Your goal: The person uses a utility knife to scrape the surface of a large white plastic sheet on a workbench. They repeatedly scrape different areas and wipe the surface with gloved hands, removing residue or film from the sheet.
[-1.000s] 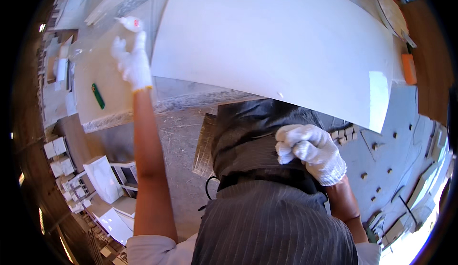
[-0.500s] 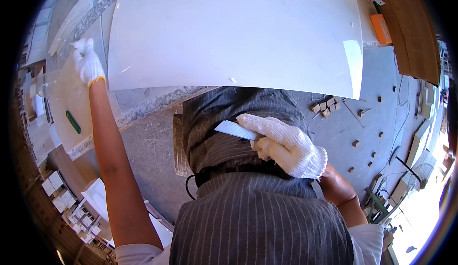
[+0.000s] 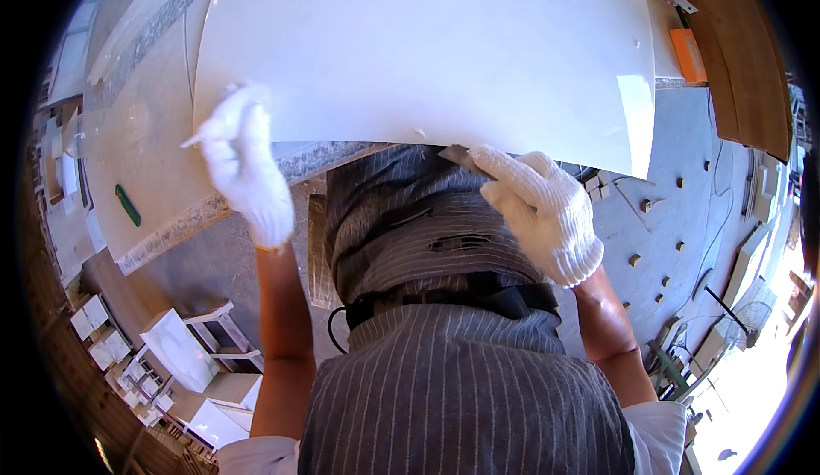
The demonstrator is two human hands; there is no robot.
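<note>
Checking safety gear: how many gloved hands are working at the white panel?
2. The left hand is at the white panel's left edge; the right hand holds a small blade at its near edge.

Bright daylight; the white panel (image 3: 427, 48) glares near overexposure, the left hand (image 3: 243, 163) blurs slightly, and fisheye edges curve into black.

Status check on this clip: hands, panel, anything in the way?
Left hand holds a thin white strip at the white panel edge. Right hand presses a small blade to the near edge. Nothing between them.
</note>
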